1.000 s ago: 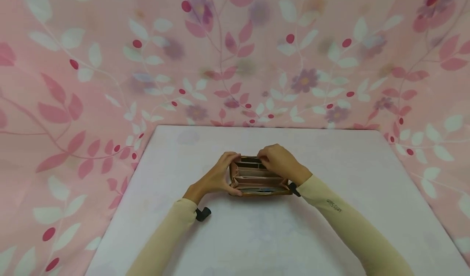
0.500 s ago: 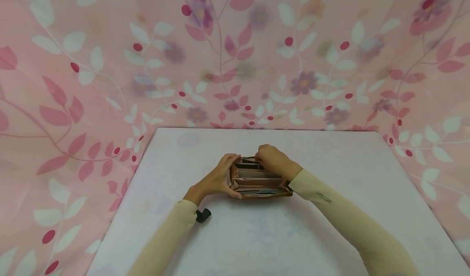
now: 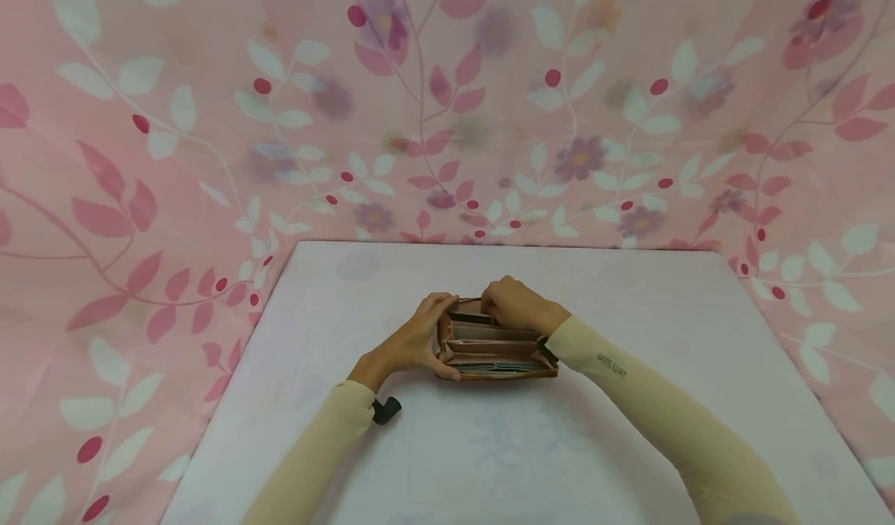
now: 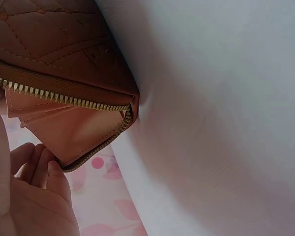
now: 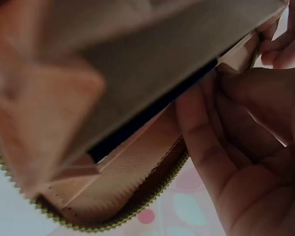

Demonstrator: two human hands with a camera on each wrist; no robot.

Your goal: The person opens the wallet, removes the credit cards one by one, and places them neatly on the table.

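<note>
In the head view, a brown wallet (image 3: 492, 346) is lying open at the centre of the frame on a white counter (image 3: 629, 432). The left hand (image 3: 416, 338) is gripping the wallet's left end, thumb curling along the near edge and fingers wrapping over the far side. The right hand (image 3: 516, 305) is curling over the wallet's far edge, fingertips dipping into its back pocket; whether they are pinching anything there cannot be told. Pink pockets and a row of card edges are showing inside the wallet. A pink floral cloth (image 3: 140, 160) is hanging behind and around the counter, filling the upper frame.

In the left wrist view, the wallet (image 4: 59, 44) is filling the upper left, its quilted outside and gold zip teeth showing, its corner resting on the counter (image 4: 221, 118). The left hand (image 4: 29, 196) is sitting in the lower left with fingers curling toward the wallet's open edge.

In the right wrist view, the wallet (image 5: 88, 108) is looming very close and blurred, its pink lining and zip edge showing. The right hand (image 5: 246, 147) is occupying the right side, fingers bending in against the wallet's inner wall.
</note>
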